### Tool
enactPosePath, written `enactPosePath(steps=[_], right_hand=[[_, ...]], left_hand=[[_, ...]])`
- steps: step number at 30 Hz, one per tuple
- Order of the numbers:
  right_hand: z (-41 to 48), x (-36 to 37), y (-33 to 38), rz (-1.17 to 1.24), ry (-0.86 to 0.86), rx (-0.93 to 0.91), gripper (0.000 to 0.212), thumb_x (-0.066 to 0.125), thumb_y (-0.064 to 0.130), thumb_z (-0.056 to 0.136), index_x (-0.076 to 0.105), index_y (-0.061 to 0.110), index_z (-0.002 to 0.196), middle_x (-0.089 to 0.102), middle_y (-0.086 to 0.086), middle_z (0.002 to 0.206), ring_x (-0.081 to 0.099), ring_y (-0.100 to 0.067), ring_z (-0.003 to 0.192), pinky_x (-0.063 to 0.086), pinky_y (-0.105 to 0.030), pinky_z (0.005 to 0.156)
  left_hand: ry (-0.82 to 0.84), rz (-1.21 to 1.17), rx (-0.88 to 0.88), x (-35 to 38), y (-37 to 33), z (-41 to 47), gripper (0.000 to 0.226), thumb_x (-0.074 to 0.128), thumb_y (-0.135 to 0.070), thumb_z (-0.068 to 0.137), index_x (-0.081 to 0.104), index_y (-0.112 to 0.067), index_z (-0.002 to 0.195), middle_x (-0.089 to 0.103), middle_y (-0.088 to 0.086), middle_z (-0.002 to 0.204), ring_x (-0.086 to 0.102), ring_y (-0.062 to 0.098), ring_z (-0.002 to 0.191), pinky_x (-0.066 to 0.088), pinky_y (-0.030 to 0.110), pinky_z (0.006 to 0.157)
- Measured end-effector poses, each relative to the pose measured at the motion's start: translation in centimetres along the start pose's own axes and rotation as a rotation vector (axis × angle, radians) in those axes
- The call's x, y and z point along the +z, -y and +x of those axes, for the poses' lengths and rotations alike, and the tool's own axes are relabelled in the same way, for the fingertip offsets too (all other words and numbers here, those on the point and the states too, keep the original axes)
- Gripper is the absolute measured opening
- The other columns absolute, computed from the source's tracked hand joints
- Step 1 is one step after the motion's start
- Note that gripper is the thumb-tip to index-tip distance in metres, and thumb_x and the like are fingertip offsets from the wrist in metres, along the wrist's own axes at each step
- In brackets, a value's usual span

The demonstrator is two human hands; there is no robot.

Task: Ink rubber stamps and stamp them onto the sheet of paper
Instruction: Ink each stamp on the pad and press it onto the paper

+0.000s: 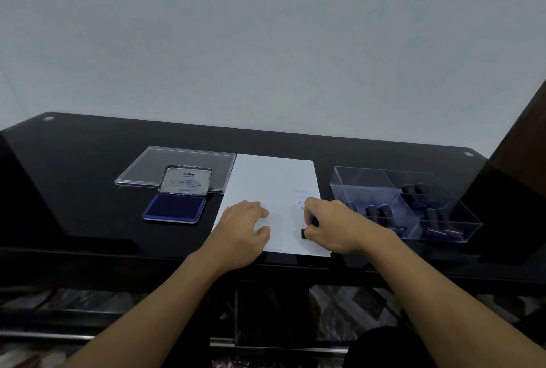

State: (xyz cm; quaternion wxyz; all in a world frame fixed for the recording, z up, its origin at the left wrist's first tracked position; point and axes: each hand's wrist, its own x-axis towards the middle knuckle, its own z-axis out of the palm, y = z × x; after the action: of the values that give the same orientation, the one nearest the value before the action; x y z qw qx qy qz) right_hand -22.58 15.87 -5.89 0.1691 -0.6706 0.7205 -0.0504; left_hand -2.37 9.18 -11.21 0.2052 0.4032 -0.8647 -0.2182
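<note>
White paper (pixel 266 184) pinned by left hand (pixel 242 228), fingers flat, likely against sliding; right hand (pixel 334 225) pinches stamp (pixel 305 233) onto it; pad (pixel 174 209) open beside for re-inking.

Both forearms reach forward, hands side by side.
Left hand (pixel 243 230) palm-down, fingers flat; right hand (pixel 334 227) knuckles up, fingers curled, pinching a stamp (pixel 305 233).
</note>
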Motion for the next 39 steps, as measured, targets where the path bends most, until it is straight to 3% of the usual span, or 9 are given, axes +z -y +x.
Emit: enactPosePath(steps=[3,9,12,15,19,24,30,39], right_hand=[[-0.2,-1.3,0.0,0.041,-0.030,-0.009,0.011,0.061,0.024,0.094,0.052,0.025,0.088,0.061,0.004,0.090,0.058,-0.016,0.078,0.043,-0.024,0.064],[-1.0,-4.7,-0.1,0.155,-0.234,-0.003,0.003,0.053,0.019,0.095,0.054,0.018,0.093,0.055,0.005,0.079,0.050,-0.012,0.069,0.036,-0.024,0.057],[-1.0,-5.2,-0.5,0.131,-0.235,0.006,0.005,0.051,0.019,0.096,0.055,0.019,0.099,0.056,0.003,0.089,0.052,-0.013,0.076,0.038,-0.024,0.060],[-1.0,-5.6,-1.0,0.106,-0.256,0.012,0.020,0.050,0.020,0.098,0.055,0.020,0.117,0.055,0.001,0.100,0.055,-0.015,0.087,0.042,-0.024,0.067],[-1.4,-6.5,-2.1,0.125,-0.279,0.048,0.032,0.051,0.020,0.101,0.040,0.016,0.131,0.055,-0.003,0.111,0.059,-0.016,0.087,0.047,-0.027,0.070],[-1.0,-8.2,-4.8,0.184,-0.341,0.096,0.030,0.061,0.020,0.097,0.036,0.018,0.114,0.057,-0.003,0.101,0.059,-0.017,0.070,0.045,-0.024,0.055],[0.8,-9.6,-8.6,0.156,-0.391,0.123,0.030,0.067,0.024,0.093,0.045,0.020,0.114,0.055,-0.001,0.113,0.060,-0.017,0.089,0.044,-0.020,0.062],[5.1,-8.5,-11.7,0.164,-0.375,0.144,0.021,0.071,0.030,0.090,0.062,0.021,0.106,0.059,0.006,0.092,0.054,-0.004,0.076,0.037,-0.016,0.057]], left_hand=[[-0.032,-0.039,-0.007,-0.4,0.1,0.2,0.040,0.047,-0.031,0.095,0.049,-0.023,0.134,0.038,-0.009,0.148,0.022,0.008,0.140,0.018,0.024,0.111],[-0.138,-0.040,0.014,-2.5,-0.9,1.4,0.034,0.049,-0.031,0.095,0.053,-0.025,0.129,0.044,-0.012,0.142,0.031,0.006,0.134,0.022,0.019,0.102],[-0.141,-0.040,0.003,-2.9,-1.5,1.9,0.034,0.048,-0.031,0.096,0.053,-0.026,0.129,0.043,-0.012,0.144,0.030,0.008,0.135,0.024,0.023,0.104],[-0.133,-0.040,0.005,-3.0,-2.2,2.3,0.034,0.047,-0.031,0.096,0.053,-0.026,0.130,0.041,-0.013,0.145,0.029,0.007,0.136,0.021,0.018,0.100],[-0.113,-0.049,0.024,-2.8,-3.2,3.3,0.034,0.046,-0.031,0.097,0.052,-0.025,0.130,0.042,-0.012,0.144,0.029,0.007,0.136,0.020,0.017,0.100],[-0.084,-0.101,0.025,-1.6,-4.8,5.6,0.033,0.047,-0.032,0.097,0.052,-0.027,0.129,0.044,-0.012,0.143,0.034,0.007,0.133,0.025,0.020,0.102],[-0.065,-0.123,0.002,0.5,-6.6,9.4,0.032,0.049,-0.035,0.097,0.051,-0.029,0.129,0.045,-0.011,0.142,0.040,0.010,0.130,0.030,0.021,0.098],[-0.039,-0.149,-0.020,3.2,-6.9,13.2,0.032,0.049,-0.034,0.097,0.052,-0.029,0.129,0.048,-0.010,0.140,0.044,0.011,0.127,0.035,0.024,0.098]])
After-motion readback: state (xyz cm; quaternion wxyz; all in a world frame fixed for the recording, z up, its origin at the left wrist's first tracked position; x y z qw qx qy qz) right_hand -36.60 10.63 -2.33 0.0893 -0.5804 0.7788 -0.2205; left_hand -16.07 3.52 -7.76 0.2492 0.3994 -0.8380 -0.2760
